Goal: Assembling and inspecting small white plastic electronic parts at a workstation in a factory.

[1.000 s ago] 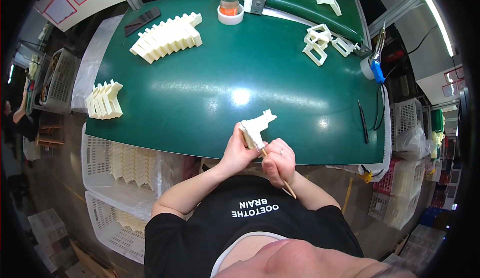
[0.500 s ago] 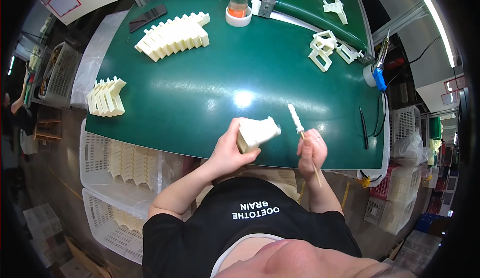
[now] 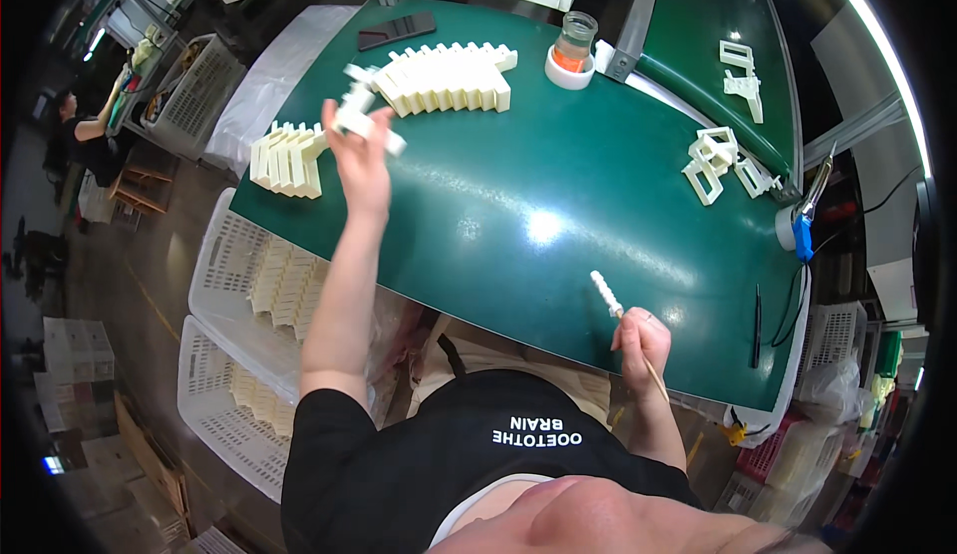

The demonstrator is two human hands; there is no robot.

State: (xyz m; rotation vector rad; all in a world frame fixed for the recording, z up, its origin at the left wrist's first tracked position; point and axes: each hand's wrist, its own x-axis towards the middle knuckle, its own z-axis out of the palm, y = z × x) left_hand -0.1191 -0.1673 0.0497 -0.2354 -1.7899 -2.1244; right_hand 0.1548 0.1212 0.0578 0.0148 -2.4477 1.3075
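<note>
My left hand (image 3: 361,160) is stretched out over the far left of the table. Its fingers close on a cream plastic part (image 3: 361,120), which is blurred by motion. The part is between a long row of cream plastic parts (image 3: 449,80) and a shorter stack of them (image 3: 287,160). Near the table's front edge, my right hand (image 3: 643,343) is closed round a thin wooden swab (image 3: 605,293). White wrapping covers the swab's upper end, which points up and left, while the bare end sticks out below my fist.
A glass jar (image 3: 575,43) stands in a white ring (image 3: 568,77), near a dark phone (image 3: 397,31). Right: open cream frames (image 3: 710,163), a blue-handled iron (image 3: 803,235), a black pen-like tool (image 3: 757,325). A green conveyor (image 3: 688,35) runs behind. Crates (image 3: 214,265) stand below left.
My left hand has swung from the front of the table to the far left, carrying the cream plastic part. The right hand keeps the swab near the front edge. The whole view has shifted.
</note>
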